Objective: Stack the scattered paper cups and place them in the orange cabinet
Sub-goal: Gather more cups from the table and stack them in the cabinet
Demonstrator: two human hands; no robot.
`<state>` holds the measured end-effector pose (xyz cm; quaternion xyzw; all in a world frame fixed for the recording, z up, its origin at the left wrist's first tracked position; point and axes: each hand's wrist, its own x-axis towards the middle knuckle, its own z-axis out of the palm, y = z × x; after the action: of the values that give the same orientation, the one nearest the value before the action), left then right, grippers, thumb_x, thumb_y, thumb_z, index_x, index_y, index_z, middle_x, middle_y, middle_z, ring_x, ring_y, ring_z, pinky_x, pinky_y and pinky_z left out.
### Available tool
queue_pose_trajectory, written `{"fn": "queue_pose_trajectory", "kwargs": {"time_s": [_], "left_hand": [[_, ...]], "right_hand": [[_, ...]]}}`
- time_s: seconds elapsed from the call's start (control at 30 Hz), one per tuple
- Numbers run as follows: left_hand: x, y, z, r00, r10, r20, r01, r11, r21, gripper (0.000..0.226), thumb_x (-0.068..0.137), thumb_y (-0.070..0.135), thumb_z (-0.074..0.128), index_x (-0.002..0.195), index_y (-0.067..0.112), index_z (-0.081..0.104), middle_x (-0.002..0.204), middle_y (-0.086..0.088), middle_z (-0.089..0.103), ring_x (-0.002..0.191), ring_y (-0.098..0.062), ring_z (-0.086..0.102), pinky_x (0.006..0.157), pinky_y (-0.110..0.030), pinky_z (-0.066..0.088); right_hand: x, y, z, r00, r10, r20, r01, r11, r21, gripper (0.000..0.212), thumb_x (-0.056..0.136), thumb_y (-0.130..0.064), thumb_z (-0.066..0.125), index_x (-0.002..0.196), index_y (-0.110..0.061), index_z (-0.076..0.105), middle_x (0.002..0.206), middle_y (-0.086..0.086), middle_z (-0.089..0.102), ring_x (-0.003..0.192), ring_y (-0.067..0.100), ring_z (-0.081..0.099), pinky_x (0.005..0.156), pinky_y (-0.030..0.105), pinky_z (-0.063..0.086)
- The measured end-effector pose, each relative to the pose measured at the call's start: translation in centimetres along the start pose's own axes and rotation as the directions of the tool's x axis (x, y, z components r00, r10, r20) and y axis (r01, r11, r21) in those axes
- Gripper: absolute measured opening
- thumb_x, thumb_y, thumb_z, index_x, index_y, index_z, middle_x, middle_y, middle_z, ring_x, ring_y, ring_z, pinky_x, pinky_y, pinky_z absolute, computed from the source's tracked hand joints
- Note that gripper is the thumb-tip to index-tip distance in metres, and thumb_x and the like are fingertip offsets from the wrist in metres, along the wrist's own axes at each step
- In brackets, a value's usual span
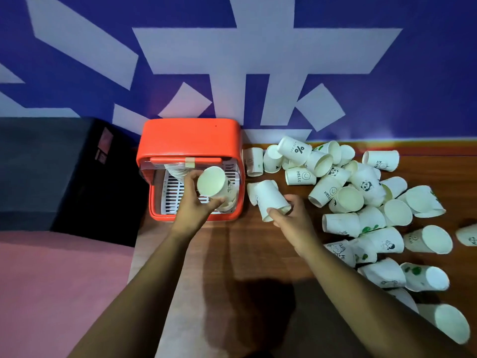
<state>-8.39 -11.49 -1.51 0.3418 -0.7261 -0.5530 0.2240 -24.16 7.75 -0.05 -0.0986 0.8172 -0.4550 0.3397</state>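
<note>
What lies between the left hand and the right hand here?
Head view: the orange cabinet, namely its right wall, and the lying paper cup the right hand grips.

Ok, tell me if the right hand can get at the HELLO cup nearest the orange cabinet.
Probably yes: the HELLO cup lies just beyond the right hand, with bare table between them. But that hand grips a second cup, so its fingers are taken.

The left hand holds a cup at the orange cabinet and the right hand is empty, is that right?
Not quite. The left hand does hold a cup at the orange cabinet, but the right hand is not empty: the head view shows it gripping a second cup lying on the table.
</note>
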Motion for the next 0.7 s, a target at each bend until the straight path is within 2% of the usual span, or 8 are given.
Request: {"fn": "queue_pose_trajectory", "kwargs": {"time_s": [0.07, 0.13, 0.2, 0.33, 0.47, 0.53, 0.6, 0.7], "left_hand": [[0.2, -0.7, 0.2, 0.999, 0.007, 0.040, -0.009, 0.999, 0.052, 0.074, 0.074, 0.008, 0.087, 0.131, 0.020, 0.041, 0.129, 0.012, 0.051, 0.122, -0.001, 0.052, 0.103, -0.017, 0.041], [0.3, -1.7, 0.2, 0.997, 0.005, 0.077, -0.012, 0.996, 0.090, 0.075, 0.075, 0.008, 0.086, 0.134, 0.019, 0.042, 0.132, 0.007, 0.053, 0.124, -0.008, 0.052, 0.106, -0.019, 0.040], [0.2, -2.0, 0.2, 0.996, -0.016, 0.090, 0.002, 0.987, 0.161, 0.075, 0.076, 0.008, 0.084, 0.137, 0.021, 0.043, 0.133, 0.011, 0.052, 0.124, -0.007, 0.051, 0.102, -0.014, 0.039], [1.0, -2.2, 0.0, 0.986, -0.006, 0.165, -0.041, 0.959, 0.281, 0.081, 0.078, 0.009, 0.081, 0.146, 0.026, 0.042, 0.140, 0.019, 0.045, 0.132, -0.007, 0.042, 0.105, -0.022, 0.033], [1.6, -2.2, -0.4, 0.959, -0.064, 0.275, 0.008, 0.980, 0.201, 0.084, 0.077, 0.027, 0.080, 0.149, 0.035, 0.038, 0.146, 0.017, 0.044, 0.135, -0.008, 0.040, 0.112, -0.029, 0.033], [1.5, -2.6, -0.7, 0.956, -0.105, 0.275, 0.070, 0.989, 0.134, 0.076, 0.083, 0.028, 0.080, 0.146, 0.041, 0.041, 0.146, 0.016, 0.048, 0.135, -0.008, 0.044, 0.115, -0.034, 0.037], [1.4, -3.3, -0.9, 0.948, -0.122, 0.295, 0.094, 0.990, 0.105, 0.074, 0.085, 0.024, 0.080, 0.147, 0.037, 0.041, 0.148, 0.014, 0.047, 0.136, -0.009, 0.046, 0.116, -0.040, 0.038], [0.9, -4.0, -1.1, 0.931, -0.142, 0.335, 0.127, 0.990, 0.066, 0.088, 0.082, 0.025, 0.083, 0.153, 0.029, 0.032, 0.154, 0.012, 0.040, 0.142, -0.006, 0.039, 0.120, -0.036, 0.033]], "right_hand": [[0.0, 0.3, -0.1, 1.000, -0.003, -0.003, 0.003, 1.000, 0.017, 0.058, 0.059, -0.047, 0.070, 0.112, -0.034, 0.049, 0.113, -0.003, 0.059, 0.100, 0.017, 0.064, 0.084, 0.049, 0.058], [0.0, 0.3, -0.2, 1.000, -0.012, -0.009, 0.012, 1.000, 0.015, 0.060, 0.061, -0.046, 0.070, 0.115, -0.032, 0.049, 0.113, -0.006, 0.059, 0.101, 0.015, 0.064, 0.085, 0.048, 0.058], [-0.1, -0.3, -0.3, 0.999, -0.023, -0.023, 0.023, 1.000, 0.003, 0.061, 0.065, -0.043, 0.072, 0.119, -0.030, 0.047, 0.113, -0.008, 0.059, 0.101, 0.013, 0.063, 0.087, 0.045, 0.057], [0.2, -1.6, 0.3, 0.994, -0.102, -0.038, 0.101, 0.994, -0.032, 0.049, 0.077, -0.029, 0.075, 0.116, -0.026, 0.047, 0.110, -0.009, 0.059, 0.101, 0.008, 0.061, 0.083, 0.034, 0.055], [0.4, -4.0, 1.5, 0.977, -0.214, -0.005, 0.213, 0.975, -0.057, 0.048, 0.077, -0.029, 0.075, 0.116, -0.033, 0.049, 0.117, -0.009, 0.057, 0.102, 0.003, 0.059, 0.081, 0.021, 0.050], [0.5, -4.9, 2.0, 0.960, -0.281, 0.002, 0.281, 0.957, -0.068, 0.055, 0.073, -0.037, 0.072, 0.124, -0.037, 0.050, 0.127, -0.006, 0.053, 0.111, 0.009, 0.056, 0.091, 0.028, 0.051], [0.6, -5.7, 2.4, 0.942, -0.335, 0.004, 0.335, 0.940, -0.068, 0.062, 0.071, -0.040, 0.069, 0.130, -0.039, 0.049, 0.133, -0.007, 0.050, 0.118, 0.012, 0.054, 0.097, 0.035, 0.051], [0.4, -6.3, 2.4, 0.928, -0.373, 0.003, 0.372, 0.926, -0.060, 0.065, 0.074, -0.038, 0.069, 0.134, -0.041, 0.045, 0.134, -0.010, 0.051, 0.120, 0.013, 0.054, 0.099, 0.039, 0.051]]}}
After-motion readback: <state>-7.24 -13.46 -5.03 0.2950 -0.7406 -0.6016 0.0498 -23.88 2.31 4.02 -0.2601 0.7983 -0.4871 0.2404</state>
